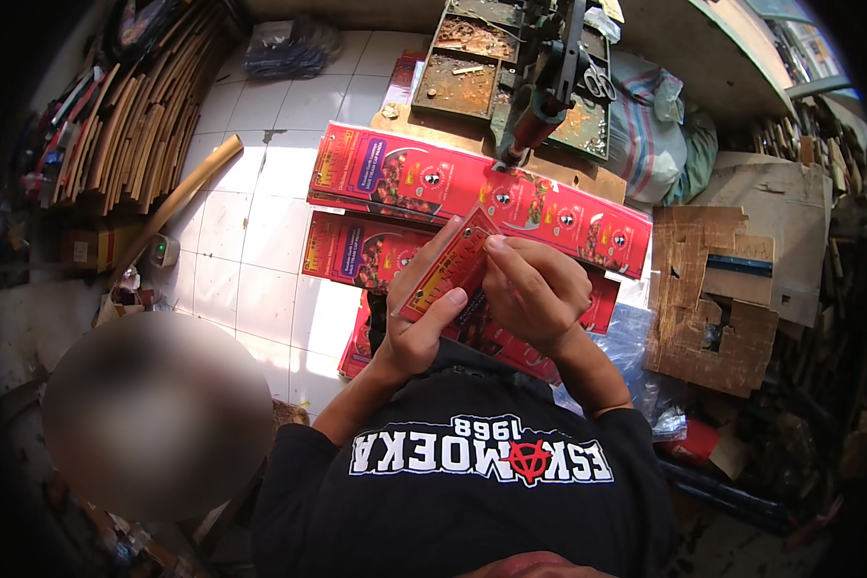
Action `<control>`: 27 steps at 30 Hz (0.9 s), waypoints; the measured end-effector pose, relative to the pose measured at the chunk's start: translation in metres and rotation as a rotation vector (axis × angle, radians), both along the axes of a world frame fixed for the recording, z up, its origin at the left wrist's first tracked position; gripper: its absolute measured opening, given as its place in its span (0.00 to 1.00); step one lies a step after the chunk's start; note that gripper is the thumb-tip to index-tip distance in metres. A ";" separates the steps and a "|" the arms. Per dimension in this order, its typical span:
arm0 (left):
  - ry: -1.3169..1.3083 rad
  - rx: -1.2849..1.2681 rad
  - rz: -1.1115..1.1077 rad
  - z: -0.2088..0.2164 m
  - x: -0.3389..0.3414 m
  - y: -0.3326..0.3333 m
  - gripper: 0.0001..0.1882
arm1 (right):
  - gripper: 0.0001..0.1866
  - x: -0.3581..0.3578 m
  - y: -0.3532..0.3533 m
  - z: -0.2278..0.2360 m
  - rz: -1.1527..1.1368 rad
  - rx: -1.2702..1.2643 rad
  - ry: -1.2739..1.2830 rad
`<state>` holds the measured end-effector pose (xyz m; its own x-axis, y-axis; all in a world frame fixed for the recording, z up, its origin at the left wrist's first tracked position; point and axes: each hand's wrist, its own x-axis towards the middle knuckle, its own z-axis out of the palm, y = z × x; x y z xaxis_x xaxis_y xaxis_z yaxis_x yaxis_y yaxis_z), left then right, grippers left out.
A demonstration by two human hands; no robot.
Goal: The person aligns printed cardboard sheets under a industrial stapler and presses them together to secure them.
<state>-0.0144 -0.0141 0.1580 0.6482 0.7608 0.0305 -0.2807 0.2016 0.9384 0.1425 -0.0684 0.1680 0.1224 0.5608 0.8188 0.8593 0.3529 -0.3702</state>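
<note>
Close to my chest, a glossy red printed sheet (445, 270) with yellow lettering is held up at a tilt. My left hand (417, 323) grips its near left part, thumb lying across the front. At the upper right corner, my right hand (539, 289) is closed with thumb and fingertips pinched on the edge. Below and beyond my hands lie several long red printed sheets with food pictures, among them a far one (568, 214) and a middle one (342, 249). A red and black hand press (535, 125) stands over the far sheet.
Metal trays (458, 82) of small parts flank the press, with scissors (599, 83) on the right one. Torn cardboard (679, 318) and clear plastic (626, 352) lie to the right. Cardboard sheets (130, 130) stack at far left, near a cardboard tube (188, 188). A round patch at lower left is blurred.
</note>
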 end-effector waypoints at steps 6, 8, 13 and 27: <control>-0.002 0.090 0.028 0.000 -0.002 -0.001 0.33 | 0.21 0.002 0.000 0.009 0.052 -0.038 -0.077; 0.012 0.130 0.005 0.000 -0.003 0.001 0.33 | 0.21 0.001 -0.001 0.009 0.039 -0.030 -0.138; 0.027 0.123 0.000 0.001 -0.004 0.001 0.33 | 0.20 -0.003 0.001 0.004 0.005 -0.004 -0.167; -0.087 -0.045 0.018 0.002 0.000 -0.004 0.32 | 0.19 -0.004 0.001 -0.009 -0.014 0.090 -0.117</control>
